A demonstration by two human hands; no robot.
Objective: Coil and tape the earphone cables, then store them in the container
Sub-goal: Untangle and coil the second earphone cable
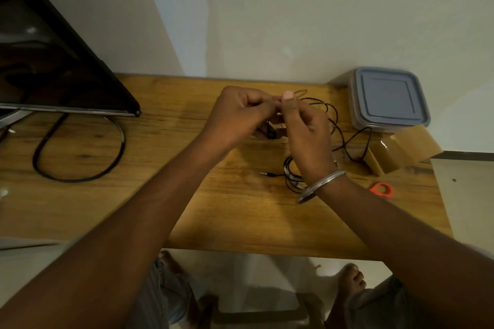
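Closely, we see both grips closed: left hand point(240, 115) and right hand point(304, 131) pinch black earphone cable point(320, 100) between fingertips, raised over wooden worktop point(187, 195). Cable trails right toward lidded container point(387, 99) at far corner. Coiled earphone point(290, 176) lies under right wrist. Tape roll point(395, 152) beside container; dark screen point(53, 61) left; pale wall point(294, 21) behind.

The single head-worn wide-angle camera looks forward and steeply down from close above the near edge of the wooden table point(240, 216). The table spans mid-frame, its far edge meeting the wall point(294, 21). Below the near edge, the floor point(254, 270) and the person's feet point(351, 280) show.
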